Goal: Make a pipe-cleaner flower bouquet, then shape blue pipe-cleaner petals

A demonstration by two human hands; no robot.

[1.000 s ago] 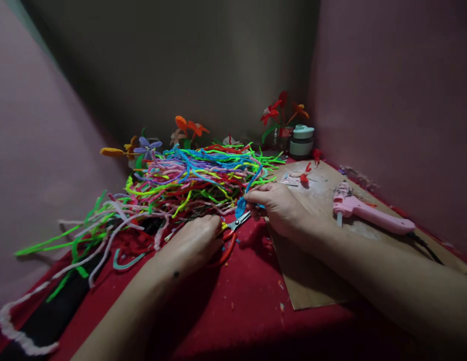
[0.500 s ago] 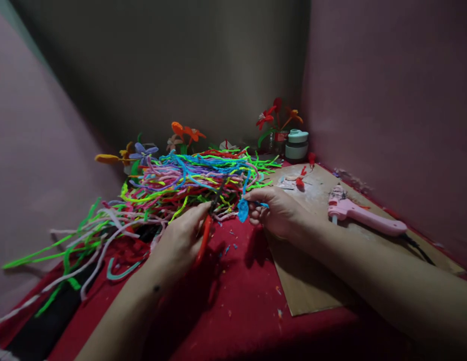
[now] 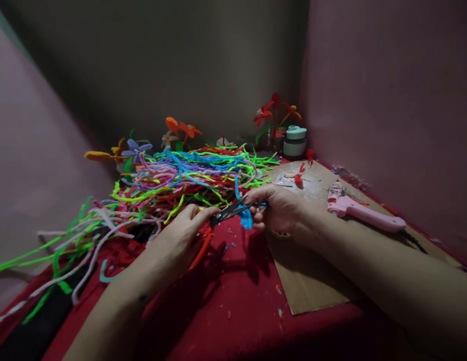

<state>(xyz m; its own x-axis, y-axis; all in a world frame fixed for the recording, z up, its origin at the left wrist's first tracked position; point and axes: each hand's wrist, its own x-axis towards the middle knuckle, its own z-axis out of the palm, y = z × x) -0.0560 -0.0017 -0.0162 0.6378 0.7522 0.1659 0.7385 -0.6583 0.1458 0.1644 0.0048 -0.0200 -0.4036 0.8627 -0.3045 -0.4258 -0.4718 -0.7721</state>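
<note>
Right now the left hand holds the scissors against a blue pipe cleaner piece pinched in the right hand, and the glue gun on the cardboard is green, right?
Not quite: the head view shows the glue gun is pink, lying on the cardboard. The left hand does hold the scissors against the blue pipe cleaner piece pinched in the right hand.

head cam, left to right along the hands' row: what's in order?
loose green pipe cleaners → left hand → scissors → blue pipe cleaner piece → right hand → pink glue gun
</note>
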